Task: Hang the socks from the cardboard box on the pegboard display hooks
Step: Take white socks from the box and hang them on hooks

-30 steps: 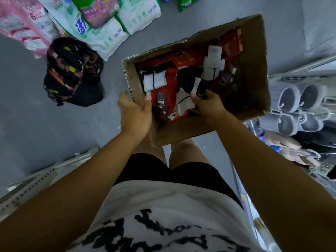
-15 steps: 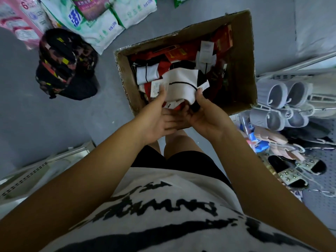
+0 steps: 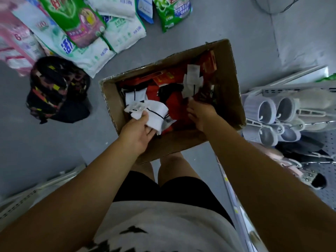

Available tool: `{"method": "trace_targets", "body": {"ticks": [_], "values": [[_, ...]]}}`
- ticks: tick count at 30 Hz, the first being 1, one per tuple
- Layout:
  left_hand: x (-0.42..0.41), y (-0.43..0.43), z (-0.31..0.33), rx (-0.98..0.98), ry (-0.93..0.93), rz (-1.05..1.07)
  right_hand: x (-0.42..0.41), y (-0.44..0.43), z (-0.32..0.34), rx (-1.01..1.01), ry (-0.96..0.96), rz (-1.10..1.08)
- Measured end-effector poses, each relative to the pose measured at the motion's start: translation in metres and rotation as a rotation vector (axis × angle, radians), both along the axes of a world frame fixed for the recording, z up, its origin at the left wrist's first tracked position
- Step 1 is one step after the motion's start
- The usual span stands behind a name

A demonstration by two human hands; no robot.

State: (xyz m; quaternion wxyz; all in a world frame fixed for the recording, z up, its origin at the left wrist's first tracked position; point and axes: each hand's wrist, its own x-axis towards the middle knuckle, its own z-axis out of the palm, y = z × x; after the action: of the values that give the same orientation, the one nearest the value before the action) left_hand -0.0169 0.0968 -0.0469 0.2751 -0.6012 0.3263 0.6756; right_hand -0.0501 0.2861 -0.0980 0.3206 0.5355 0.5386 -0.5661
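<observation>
Far left, on the grey floor (image 3: pixel 54 142): dark patterned bag (image 3: pixel 54 90), detergent packs (image 3: pixel 87 33) heaped behind it; neither part of the job. Centre: cardboard box (image 3: pixel 234 99) open on the floor just ahead of the knees, red packs and loose socks jumbled inside. Left hand (image 3: pixel 138 131) over the near-left corner of the box, closed around a white sock pair (image 3: pixel 152 113) with a thin dark stripe, clear label card at its top end; pair bunched, lifted clear of the heap. Right hand (image 3: pixel 200 113) lower in the box, palm down, fingers (image 3: pixel 190 104) spread loosely over the red packs, gripping nothing as far as visible; fingertips near another white pair (image 3: pixel 190 82), contact not confirmed. Far right: rack with grey slippers (image 3: pixel 263 111) hung on hooks against a perforated panel (image 3: pixel 327 142); no free hook identifiable from here. Step in hand, by judgement: collecting stock before hanging. For a clean result: shift grip toward the label card so the hanger hole faces up and stays unobstructed, shake the pair straight rather than crumpled, pick the next pair by its card, not by the fabric, then turn right to the rack. Risk: snagging neighbouring pairs when lifting from the tangle.
</observation>
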Motion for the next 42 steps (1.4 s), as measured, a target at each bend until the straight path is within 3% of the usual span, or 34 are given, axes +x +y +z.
{"method": "trace_targets", "body": {"ticks": [7, 13, 17, 22, 29, 34, 42], "values": [[-0.003, -0.009, -0.011, -0.056, 0.042, -0.164, -0.048, 0.003, -0.039, -0.230, -0.092, -0.396], [-0.004, -0.006, -0.014, -0.067, 0.069, -0.223, -0.040, 0.007, -0.034, -0.195, -0.099, -0.470], [0.000, -0.005, -0.004, -0.018, 0.117, -0.235, -0.027, 0.006, 0.004, -0.286, -0.061, -0.518], [0.007, -0.013, 0.009, 0.012, 0.146, -0.272, 0.014, -0.007, 0.062, -0.352, 0.101, -0.362], [0.002, -0.033, 0.040, 0.068, 0.164, -0.427, 0.067, -0.029, 0.134, -0.423, 0.289, -0.438], [-0.022, -0.056, 0.070, 0.076, 0.338, -0.608, 0.104, -0.071, 0.160, -0.314, 0.522, -0.478], [-0.023, -0.043, 0.120, 0.034, 0.757, -1.036, 0.143, -0.129, 0.184, 0.047, 0.586, -0.379]]}}
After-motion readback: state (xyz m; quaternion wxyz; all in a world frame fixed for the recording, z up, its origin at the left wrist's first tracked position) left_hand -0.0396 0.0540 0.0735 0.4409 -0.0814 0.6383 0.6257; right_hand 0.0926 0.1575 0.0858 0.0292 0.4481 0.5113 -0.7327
